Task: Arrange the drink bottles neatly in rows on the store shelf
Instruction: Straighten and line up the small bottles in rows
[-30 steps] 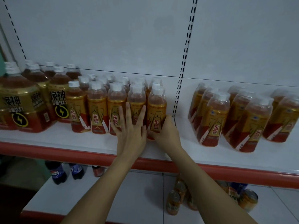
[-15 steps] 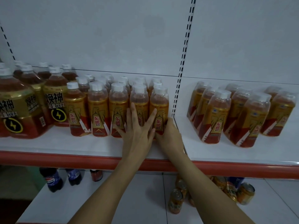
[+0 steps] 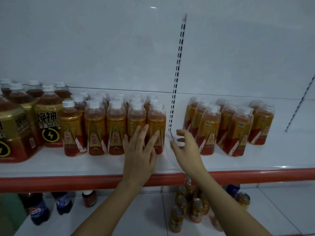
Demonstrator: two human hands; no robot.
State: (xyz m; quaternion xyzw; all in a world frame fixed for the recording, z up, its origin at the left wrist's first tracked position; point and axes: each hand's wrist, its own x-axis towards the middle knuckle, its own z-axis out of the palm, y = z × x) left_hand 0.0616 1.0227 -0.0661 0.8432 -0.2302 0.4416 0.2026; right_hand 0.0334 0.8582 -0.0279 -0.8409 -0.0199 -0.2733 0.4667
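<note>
Drink bottles of clear plastic with white caps, amber contents and gold-and-red labels [image 3: 115, 130] are found standing upright in a tight block of rows on the white store shelf with a red front lip [image 3: 68, 182], left of the perforated upright post [image 3: 177, 68]. A second group of like bottles in clear shrink wrap [image 3: 230, 128] stands right of the post, set askew and leaning, well apart from the block. The left hand [image 3: 139, 154] is laid flat against the near face of the block's two rightmost front bottles, fingers straight and spread, touching the labels and gripping nothing. The right hand [image 3: 185, 147] is held in the gap between the two groups, just right of the block's end bottle [image 3: 157, 126] and clear of it; its fingers are loosely curled and partly apart, and nothing is held. The long axis of every bottle is vertical. The wrapped group lies to the right of and a little beyond the right hand, which is plainly the nearer of the two hands to it. It is judged that the block is close to squared, and that the coming move would turn on the right hand's reach rightward to the askew group. Dark cola bottles [image 3: 38, 210] and orange cans [image 3: 177, 218] are seen on the lower shelf.
</note>
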